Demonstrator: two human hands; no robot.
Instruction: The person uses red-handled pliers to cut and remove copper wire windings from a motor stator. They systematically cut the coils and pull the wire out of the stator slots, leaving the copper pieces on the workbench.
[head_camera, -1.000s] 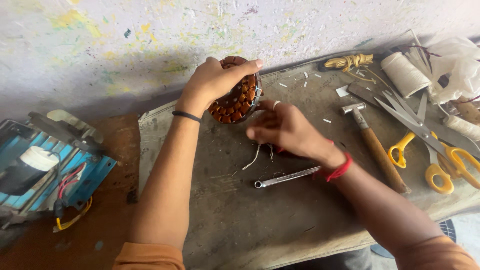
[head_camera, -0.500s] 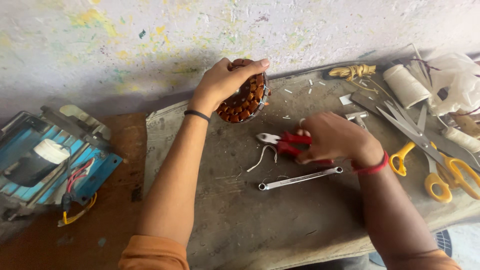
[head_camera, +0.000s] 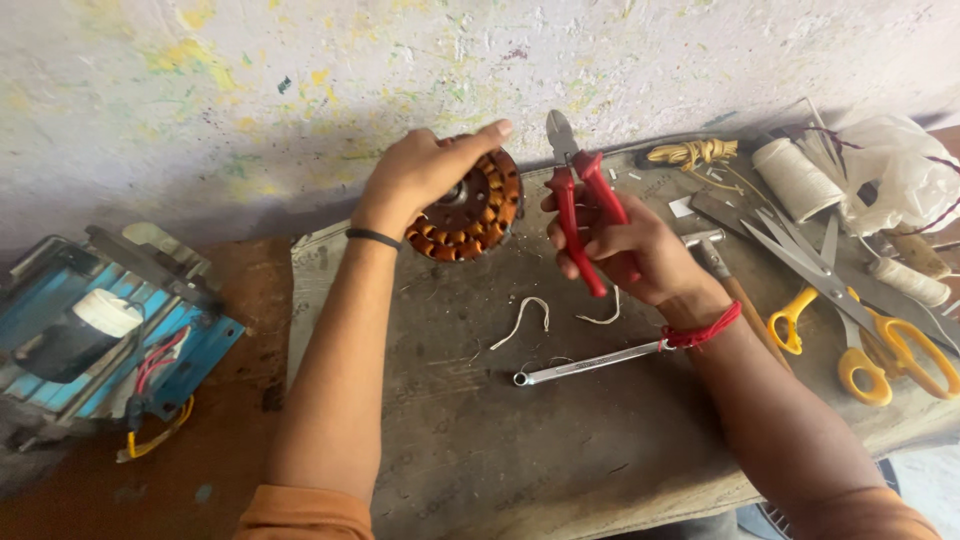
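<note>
The left hand (head_camera: 425, 175) is clamped over the top of a round motor stator (head_camera: 470, 208), its ring of copper-orange windings facing outward and tilted up on edge on the table (head_camera: 450, 450) by the wall. The right hand (head_camera: 625, 250) is closed around the red handles of a pair of cutting pliers (head_camera: 578, 200), whose steel nose points up just right of the stator, not touching it. Half a second ago the pliers lay low on the table under that hand; now they are lifted beside the stator. Below the stator lie white cord scraps (head_camera: 525, 315) and a steel wrench (head_camera: 590, 362); well right of it, yellow-handled scissors (head_camera: 850, 320).
</note>
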